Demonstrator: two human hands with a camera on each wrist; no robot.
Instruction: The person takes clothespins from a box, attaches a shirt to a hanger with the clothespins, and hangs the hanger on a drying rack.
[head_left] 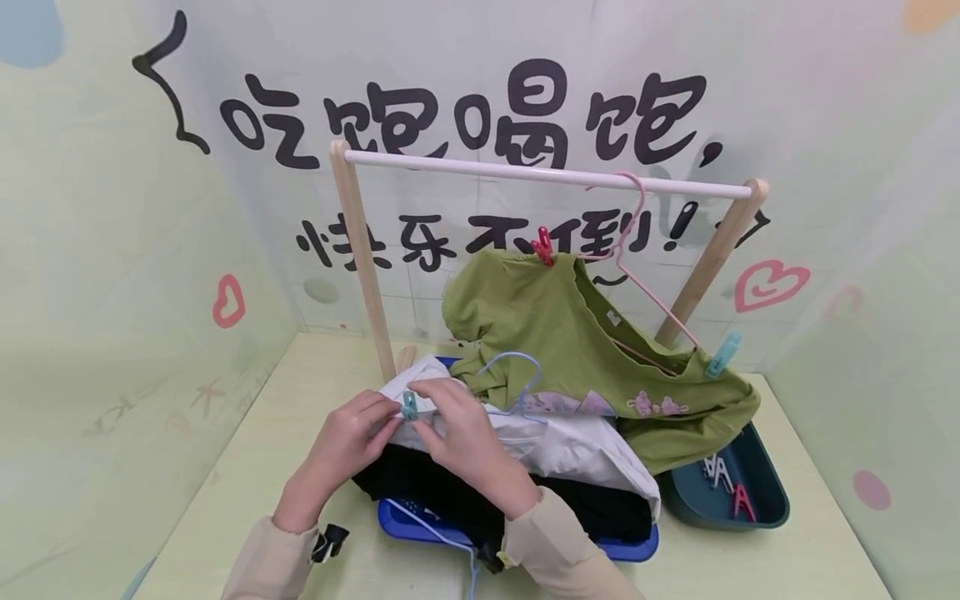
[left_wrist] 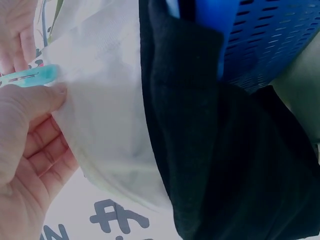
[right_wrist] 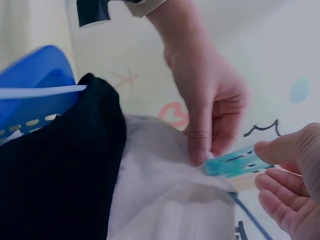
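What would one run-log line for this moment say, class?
left grip: pinches white garment | right grip: pinches teal clothespin, tip at garment edge | green shirt: on pink hanger, hooked over white rail

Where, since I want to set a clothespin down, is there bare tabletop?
Bare table lies between the blue basket and left wall, and before and right of the dark bin. The basket area is crowded: white garment, black garment, green shirt, left hand, right hand.
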